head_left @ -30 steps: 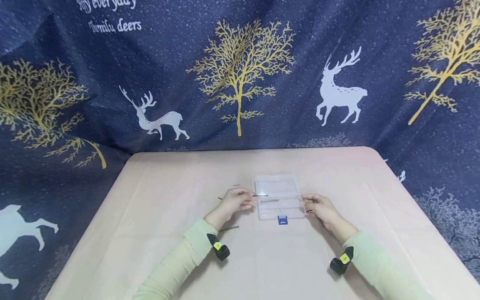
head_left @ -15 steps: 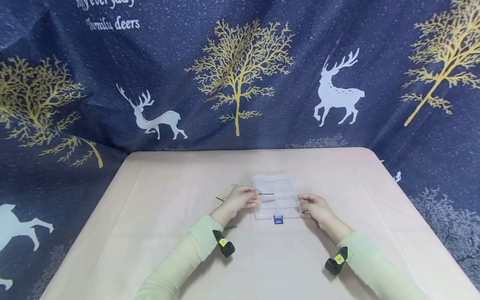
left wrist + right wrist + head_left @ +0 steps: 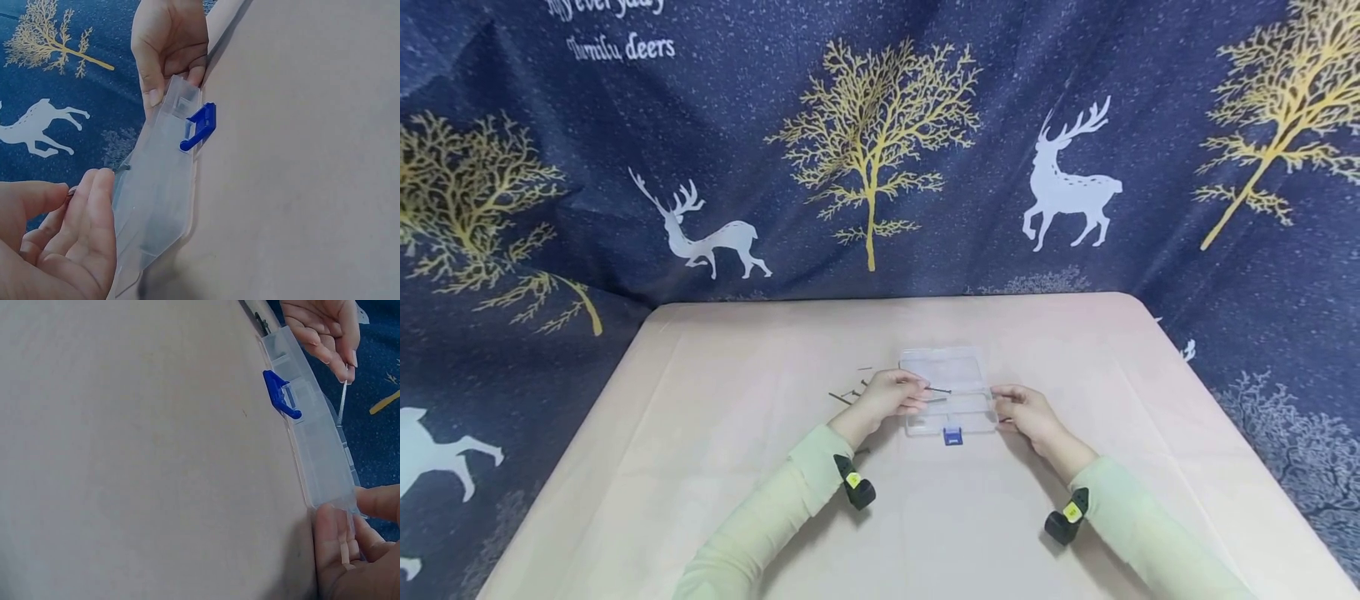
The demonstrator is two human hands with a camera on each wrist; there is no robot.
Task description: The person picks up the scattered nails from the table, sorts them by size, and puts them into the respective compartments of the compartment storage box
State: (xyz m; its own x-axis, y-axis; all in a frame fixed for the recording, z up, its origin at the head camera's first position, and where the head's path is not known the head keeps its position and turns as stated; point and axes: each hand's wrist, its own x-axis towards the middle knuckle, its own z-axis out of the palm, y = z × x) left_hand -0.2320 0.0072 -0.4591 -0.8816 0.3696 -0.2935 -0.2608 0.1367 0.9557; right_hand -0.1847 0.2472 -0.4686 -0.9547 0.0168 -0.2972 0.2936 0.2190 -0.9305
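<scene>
A clear plastic storage box stands on the table with its lid raised at the back and a blue latch at the front. My left hand is over the box's left part, pinching a long thin screw between thumb and fingertips. The screw's head end points right, above the compartments. Another thin metal piece shows in the rear compartment, partly hidden by the left hand. My right hand holds the box's right end, with thumb and fingers at its wall.
Several loose screws lie on the table left of the box, partly behind the left hand. One more lies near the left wrist. A dark blue cloth printed with deer and trees hangs behind the pale table.
My left hand has moved right with the screw, from beside the box to over its left part. The right hand keeps its hold on the box's right end.
</scene>
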